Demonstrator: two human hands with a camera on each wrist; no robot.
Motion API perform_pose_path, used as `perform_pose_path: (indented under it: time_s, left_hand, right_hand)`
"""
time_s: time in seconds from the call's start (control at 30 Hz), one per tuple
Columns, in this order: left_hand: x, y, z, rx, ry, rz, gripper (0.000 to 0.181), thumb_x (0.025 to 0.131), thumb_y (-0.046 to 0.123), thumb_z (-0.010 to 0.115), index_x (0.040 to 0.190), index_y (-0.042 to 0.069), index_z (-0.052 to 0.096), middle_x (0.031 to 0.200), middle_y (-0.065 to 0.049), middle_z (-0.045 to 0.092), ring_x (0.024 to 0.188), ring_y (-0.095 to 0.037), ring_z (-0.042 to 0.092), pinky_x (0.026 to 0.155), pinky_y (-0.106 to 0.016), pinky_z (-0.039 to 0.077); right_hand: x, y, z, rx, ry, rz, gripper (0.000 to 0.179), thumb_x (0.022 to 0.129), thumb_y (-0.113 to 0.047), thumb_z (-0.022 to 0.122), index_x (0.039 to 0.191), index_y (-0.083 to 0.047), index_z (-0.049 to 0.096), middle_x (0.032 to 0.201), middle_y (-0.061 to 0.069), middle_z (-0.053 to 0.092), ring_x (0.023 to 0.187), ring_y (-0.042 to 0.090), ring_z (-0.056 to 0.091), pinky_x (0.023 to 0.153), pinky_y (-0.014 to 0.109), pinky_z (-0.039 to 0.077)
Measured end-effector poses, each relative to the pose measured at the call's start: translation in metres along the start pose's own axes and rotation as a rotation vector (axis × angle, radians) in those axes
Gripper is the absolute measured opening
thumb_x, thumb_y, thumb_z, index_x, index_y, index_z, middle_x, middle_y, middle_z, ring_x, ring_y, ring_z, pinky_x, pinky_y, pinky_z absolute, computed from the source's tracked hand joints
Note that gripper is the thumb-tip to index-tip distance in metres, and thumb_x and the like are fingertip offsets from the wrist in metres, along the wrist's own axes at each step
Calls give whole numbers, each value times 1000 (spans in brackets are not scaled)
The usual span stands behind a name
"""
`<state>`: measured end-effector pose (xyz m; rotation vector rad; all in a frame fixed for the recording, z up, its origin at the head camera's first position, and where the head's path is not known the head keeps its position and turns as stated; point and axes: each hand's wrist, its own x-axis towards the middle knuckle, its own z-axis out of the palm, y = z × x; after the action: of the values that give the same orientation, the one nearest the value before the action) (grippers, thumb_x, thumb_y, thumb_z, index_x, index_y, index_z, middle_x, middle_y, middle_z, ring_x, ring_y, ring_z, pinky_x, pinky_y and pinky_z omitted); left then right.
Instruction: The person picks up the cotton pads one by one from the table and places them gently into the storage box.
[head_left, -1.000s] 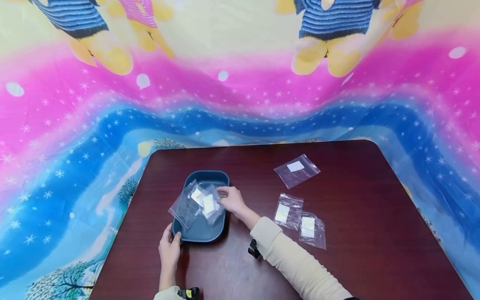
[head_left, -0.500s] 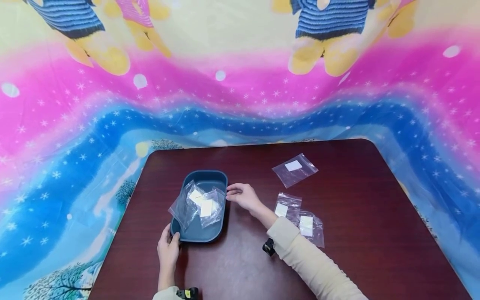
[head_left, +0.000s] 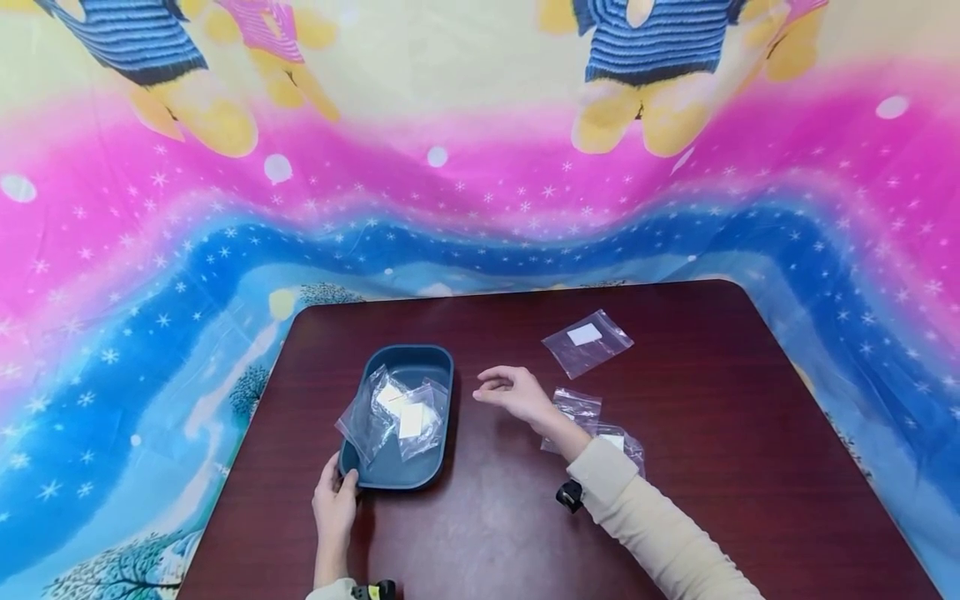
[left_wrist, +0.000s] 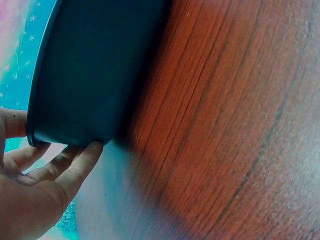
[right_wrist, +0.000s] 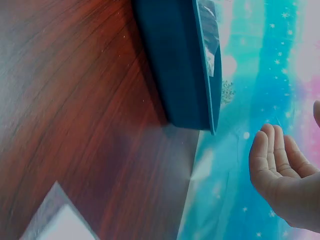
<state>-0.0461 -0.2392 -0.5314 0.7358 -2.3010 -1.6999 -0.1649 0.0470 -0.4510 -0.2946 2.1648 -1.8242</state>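
"Pink and blue patterned cloth [head_left: 465, 192] hangs behind a dark red-brown table [head_left: 480, 533]. Where does the tray [head_left: 386, 472] sit?"

"At nine o'clock from the middle of the visible tabletop. It's blue-grey, with rounded corners."

"What lies in it?"

"Clear plastic bags, overlapping, so I can't tell exactly how many. One front bag [head_left: 410, 421] with a white rectangle lies towards three o'clock; a side bag [head_left: 367, 427] reaches over the rim at nine."

"Taking the tray as the clock's centre, where is the left hand [head_left: 335, 500]?"

"Between seven and eight. It grips that corner, thumb at the rim, fingers against the outer wall."

"And the right hand [head_left: 517, 393]?"

"Near three o'clock, apart from the tray. Its fingers are gently bent and it holds nothing."

"Any bags on the tabletop?"

"Three, each clear. The far bag [head_left: 588, 343] lies between two and three, its white rectangle showing. The middle bag [head_left: 581, 405] is around three, beyond the right hand and partly behind that arm. The near bag [head_left: 633, 450] is just past three, beside the middle one, partly covered by the sleeve [head_left: 660, 533]."
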Motion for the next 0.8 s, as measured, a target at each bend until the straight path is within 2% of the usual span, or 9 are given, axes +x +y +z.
perform_pose_path:
  time_s: [0.27,0.47,0.6,0.8]
  left_hand:
    - [-1,1,0,-5,5,2,44,93,4,45,136,-3,37,134,-25,41,118,-34,43,72,-15,44]
    - [1,0,0,0,8,13,44,93,4,45,136,-2,37,133,-25,42,118,-33,43,71,-14,43]
    - [2,-2,0,0,13,16,43,93,5,46,135,-2,38,133,-25,43,117,-32,43,69,-12,42]
    - [2,-3,0,12,13,17,43,93,5,45,135,-2,38,133,-25,43,117,-33,44,70,-14,43]
  right_hand:
    - [-8,3,-22,4,-12,3,37,80,-12,69,112,5,59,88,11,65,82,19,62,70,29,49]
    - [-14,8,-42,-1,7,40,39,80,-11,69,114,6,57,87,9,62,75,13,60,65,28,50]
    - [-21,3,-52,2,5,34,39,81,-6,67,114,10,55,85,11,61,72,10,58,65,30,50]
    - [-34,1,-65,-34,19,36,39,82,-5,65,115,13,52,87,13,60,72,13,58,63,27,49]
